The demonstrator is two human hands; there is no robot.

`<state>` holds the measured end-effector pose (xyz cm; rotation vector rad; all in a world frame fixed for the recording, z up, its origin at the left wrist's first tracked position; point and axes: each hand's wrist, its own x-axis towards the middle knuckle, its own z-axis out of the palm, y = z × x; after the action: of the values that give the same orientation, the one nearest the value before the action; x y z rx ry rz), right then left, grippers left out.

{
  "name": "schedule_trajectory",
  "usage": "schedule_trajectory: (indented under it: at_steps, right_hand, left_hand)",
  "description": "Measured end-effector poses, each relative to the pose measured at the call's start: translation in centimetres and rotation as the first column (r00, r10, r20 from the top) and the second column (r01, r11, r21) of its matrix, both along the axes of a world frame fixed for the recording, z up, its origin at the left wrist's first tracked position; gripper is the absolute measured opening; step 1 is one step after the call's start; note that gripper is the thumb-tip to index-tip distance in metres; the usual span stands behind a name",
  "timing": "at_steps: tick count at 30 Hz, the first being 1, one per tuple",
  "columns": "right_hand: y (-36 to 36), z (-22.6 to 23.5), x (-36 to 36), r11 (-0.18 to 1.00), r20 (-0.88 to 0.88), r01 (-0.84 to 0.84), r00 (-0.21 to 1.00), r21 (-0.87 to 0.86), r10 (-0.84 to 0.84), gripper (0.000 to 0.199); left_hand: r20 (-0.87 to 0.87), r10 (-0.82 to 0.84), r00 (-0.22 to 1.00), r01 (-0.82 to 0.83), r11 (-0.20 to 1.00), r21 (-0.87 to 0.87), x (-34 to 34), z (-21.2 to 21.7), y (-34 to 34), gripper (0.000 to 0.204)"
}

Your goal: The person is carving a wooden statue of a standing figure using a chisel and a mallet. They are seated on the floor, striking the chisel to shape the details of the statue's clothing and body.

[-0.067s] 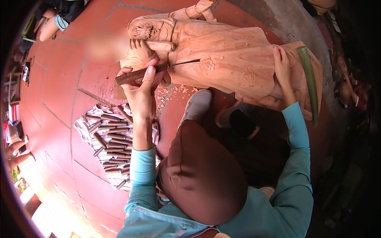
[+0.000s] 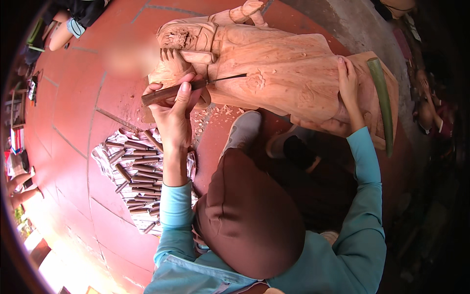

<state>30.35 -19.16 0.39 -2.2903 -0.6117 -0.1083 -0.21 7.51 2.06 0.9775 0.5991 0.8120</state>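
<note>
A carved wooden statue (image 2: 289, 54) of a robed figure lies on its back across the far side, its base to the right. My left hand (image 2: 171, 105) is closed round the dark wooden handle of a carving chisel (image 2: 169, 94). The chisel's thin dark blade points right, and its tip is at the edge of a carved flower (image 2: 255, 81) on the robe; whether it touches the wood I cannot tell. My right hand (image 2: 348, 85) lies on the statue's lower part with fingers stretched out, holding nothing. Beside it, a green stick (image 2: 381, 105) crosses the statue's base.
Several dark-handled chisels (image 2: 142, 181) lie on a striped cloth (image 2: 105, 157) at the left, on the red tiled floor (image 2: 68, 171). Wood shavings (image 2: 220, 113) are scattered below the statue. My shoe (image 2: 245, 127) stands close to it. Other people's limbs show at the picture's edges.
</note>
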Motion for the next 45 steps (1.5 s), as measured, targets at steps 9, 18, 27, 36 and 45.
schedule_trajectory:
  at_steps: [9,18,27,36,45]
  right_hand:
    - [0.3,-0.2,-0.1,0.996,-0.077,0.038,0.997,0.076,-0.032,0.048]
    - [0.1,-1.2,0.9,0.968,-0.240,-0.059,0.963,0.243,0.119,0.051]
    - [-0.1,-1.1,1.1,0.968,-0.269,-0.068,0.954,0.243,0.134,0.050]
    - [1.1,-0.7,0.5,0.967,-0.270,-0.038,0.957,0.253,0.109,0.051]
    - [1.7,-0.5,0.2,0.964,-0.226,-0.053,0.967,0.262,0.115,0.048]
  left_hand:
    - [0.018,-0.014,1.000,0.015,0.999,-0.035,0.3,1.1,0.6,0.047]
    - [0.026,-0.012,1.000,0.014,0.998,-0.055,0.7,0.5,0.8,0.044]
    - [-0.064,0.000,0.998,0.003,0.999,0.043,0.8,0.6,0.7,0.043]
    - [-0.056,-0.046,0.997,0.046,0.999,0.009,1.1,0.2,1.1,0.040]
    - [-0.035,-0.008,0.999,0.007,1.000,-0.027,0.8,-0.7,0.9,0.034]
